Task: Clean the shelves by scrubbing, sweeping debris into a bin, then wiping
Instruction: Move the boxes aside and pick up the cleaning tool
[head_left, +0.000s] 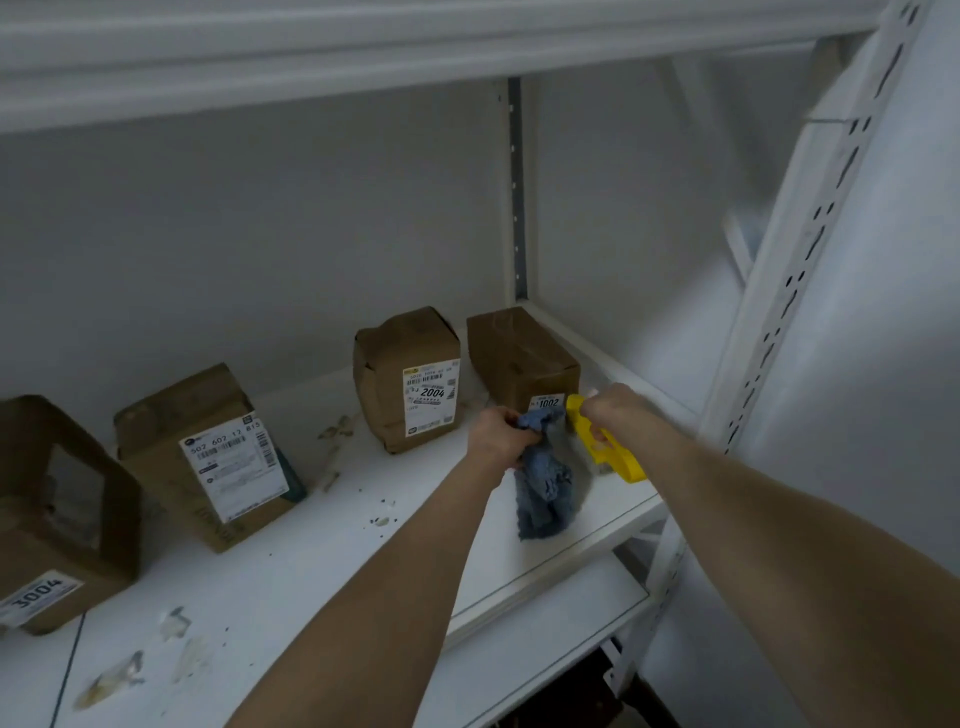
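Note:
My left hand (500, 435) grips a crumpled blue cloth (546, 483) whose loose end hangs down onto the white shelf (322, 561). Just to its right, my right hand (613, 408) holds a yellow-handled brush (608, 441) in front of the box marked 1002 (522, 356). The brush's bristles are hidden behind the cloth and handle. Dirt smears and small dark crumbs (384, 517) lie on the shelf between the boxes and the front edge. Pale scraps (111, 678) lie near the front left.
Cardboard boxes stand along the back: 2004 (408, 376), one with a white label (208, 454), and 3004 (57, 514) at far left. A white slotted upright (789, 291) borders the right side. An upper shelf (311, 57) hangs overhead; a lower shelf (561, 639) shows below.

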